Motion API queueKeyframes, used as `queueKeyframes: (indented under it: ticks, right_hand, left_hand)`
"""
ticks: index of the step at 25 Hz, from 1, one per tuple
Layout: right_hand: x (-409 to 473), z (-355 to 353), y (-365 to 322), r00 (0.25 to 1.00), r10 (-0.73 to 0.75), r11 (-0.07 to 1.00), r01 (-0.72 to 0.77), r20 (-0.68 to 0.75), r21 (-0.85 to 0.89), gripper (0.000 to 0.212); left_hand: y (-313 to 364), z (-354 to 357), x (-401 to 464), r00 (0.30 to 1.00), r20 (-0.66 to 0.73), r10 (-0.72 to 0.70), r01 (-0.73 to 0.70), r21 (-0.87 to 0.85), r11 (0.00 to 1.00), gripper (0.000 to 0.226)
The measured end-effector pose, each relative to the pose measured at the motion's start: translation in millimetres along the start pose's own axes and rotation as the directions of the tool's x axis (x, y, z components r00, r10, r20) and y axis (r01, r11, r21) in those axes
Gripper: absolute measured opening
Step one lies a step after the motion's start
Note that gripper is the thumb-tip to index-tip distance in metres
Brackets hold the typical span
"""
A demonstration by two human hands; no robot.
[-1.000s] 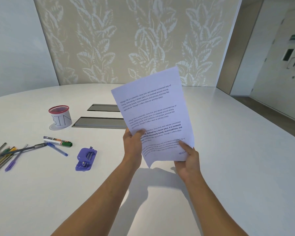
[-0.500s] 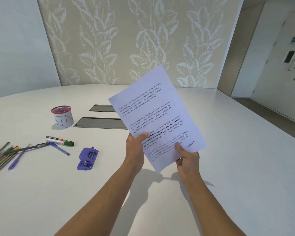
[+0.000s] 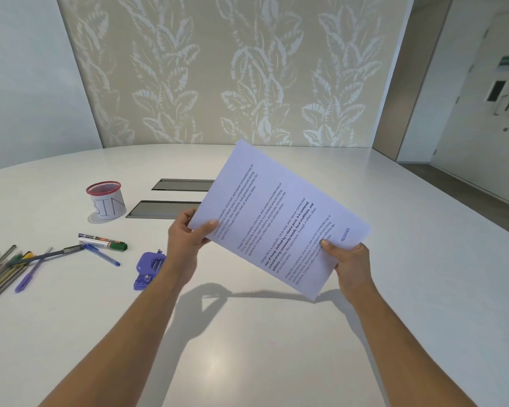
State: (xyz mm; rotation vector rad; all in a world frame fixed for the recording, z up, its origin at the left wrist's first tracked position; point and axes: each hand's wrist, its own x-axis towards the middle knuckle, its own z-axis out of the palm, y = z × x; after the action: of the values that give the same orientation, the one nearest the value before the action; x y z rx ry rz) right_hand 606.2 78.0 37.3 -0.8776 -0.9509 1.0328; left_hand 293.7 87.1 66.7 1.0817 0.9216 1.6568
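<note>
Above the near middle of the white table (image 3: pixel 423 259), both the left hand (image 3: pixel 185 242) and right hand (image 3: pixel 350 264) pinch a tilted white printed sheet (image 3: pixel 279 218) by its edges; level it slowly, gripping lightly, lest it crease.

bin cup (image 3: pixel 108 201): stood far left on worktop (image 3: pixel 276 362)
hole punch (image 3: pixel 148 270): lay near marker (image 3: pixel 103 241)
pens (image 3: pixel 9 270): lay scattered at left edge

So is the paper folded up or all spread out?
Spread out. The paper shows its whole printed side with no crease, pinched at its edges by the left hand and right hand.
</note>
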Motion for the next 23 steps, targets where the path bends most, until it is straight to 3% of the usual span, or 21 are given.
queueKeyframes:
  ticks: [5, 7, 11, 16, 23]
  right_hand:
    - [12.1, 3.6, -17.2, 0.996, -0.061, 0.979, 0.073, 0.064, -0.188, 0.029]
    - [17.0, 9.7, -24.5, 0.992, -0.112, 0.96, 0.124, 0.06, -0.251, 0.032]
    - [16.2, 18.8, -20.8, 0.981, -0.178, 0.94, 0.194, 0.08, -0.279, 0.035]
    - [3.2, 18.5, 11.3, 0.996, -0.07, 0.931, 0.085, 0.055, -0.354, 0.033]
    - [8.6, 23.5, 5.1, 0.996, -0.083, 0.946, 0.089, 0.031, -0.313, 0.033]
  left_hand:
    - [15.3, -20.3, 12.1, 0.99, 0.133, -0.039, -0.011, 0.354, 0.935, 0.037]
    - [19.9, -21.0, 14.5, 0.983, 0.177, -0.051, -0.028, 0.418, 0.908, 0.033]
    - [14.6, -20.0, 8.6, 0.989, 0.143, -0.017, -0.041, 0.392, 0.919, 0.037]
    - [-9.8, -15.7, -11.1, 1.0, 0.022, -0.005, -0.004, 0.411, 0.912, 0.035]
    - [-7.1, -9.6, -4.0, 0.996, -0.054, 0.075, -0.045, 0.434, 0.9, 0.033]
